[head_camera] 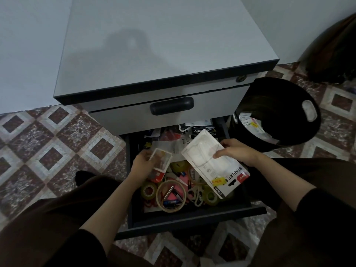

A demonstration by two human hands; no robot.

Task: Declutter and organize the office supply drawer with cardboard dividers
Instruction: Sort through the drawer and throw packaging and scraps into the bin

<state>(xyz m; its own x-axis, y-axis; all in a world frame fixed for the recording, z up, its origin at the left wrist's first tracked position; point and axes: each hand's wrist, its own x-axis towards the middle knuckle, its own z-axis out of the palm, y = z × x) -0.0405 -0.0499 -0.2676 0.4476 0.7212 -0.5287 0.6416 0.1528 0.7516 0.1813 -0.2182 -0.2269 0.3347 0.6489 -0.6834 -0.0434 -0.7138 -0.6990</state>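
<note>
My right hand (236,153) pinches the stapler blister pack (212,166) at its edge, pack fanning out left of the grip over the drawer (192,216); prob. light, slick, flexy, so keep a card-edge pinch; left hand (140,164) grips a smaller pack (160,160).

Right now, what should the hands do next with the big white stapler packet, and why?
Probably the right hand should carry the stapler packet over to the black bin and drop it in. The packet's clear bubble looks empty, the bin stands right beside the drawer on that side, and similar wrappers already lie in it. The left hand holds a small packet.
</note>
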